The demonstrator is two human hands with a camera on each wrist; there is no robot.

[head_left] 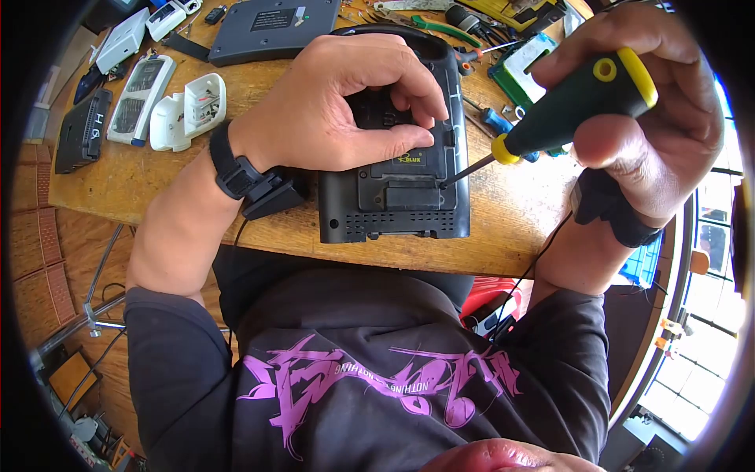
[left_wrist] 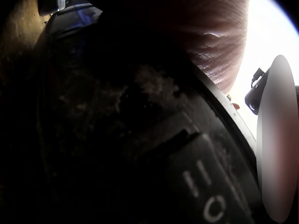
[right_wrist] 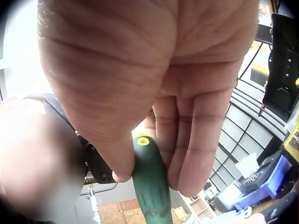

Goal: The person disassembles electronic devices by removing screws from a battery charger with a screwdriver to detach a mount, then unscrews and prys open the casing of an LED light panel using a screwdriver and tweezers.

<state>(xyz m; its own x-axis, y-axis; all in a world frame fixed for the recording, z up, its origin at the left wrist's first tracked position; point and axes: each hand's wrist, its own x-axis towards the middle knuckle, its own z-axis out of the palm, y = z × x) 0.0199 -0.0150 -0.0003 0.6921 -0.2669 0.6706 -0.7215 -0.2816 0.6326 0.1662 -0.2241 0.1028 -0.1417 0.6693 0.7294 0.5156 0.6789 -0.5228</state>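
A black plastic device (head_left: 393, 222) lies on the wooden workbench, with vent slots near its front edge and a yellow-lettered label. Over its upper middle is my left hand (head_left: 346, 102), thumb and fingers loosely bent and their tips close together near the label. In the left wrist view the device's dark casing (left_wrist: 210, 163) fills much of the frame, bearing pale raised marks. My right hand (head_left: 668, 102) grips a green screwdriver (head_left: 566, 110) with yellow trim by its handle. The slanting shaft meets the device at the right end of a small raised panel.
Left on the bench (head_left: 503, 228) stand an open white case (head_left: 206, 102), a white-framed panel (head_left: 140, 98) and a black box (head_left: 82, 130). A large grey box (head_left: 271, 27) lies behind. Green-handled pliers (head_left: 444, 30) and a blue-handled screwdriver (head_left: 497, 122) lie beyond and beside the device.
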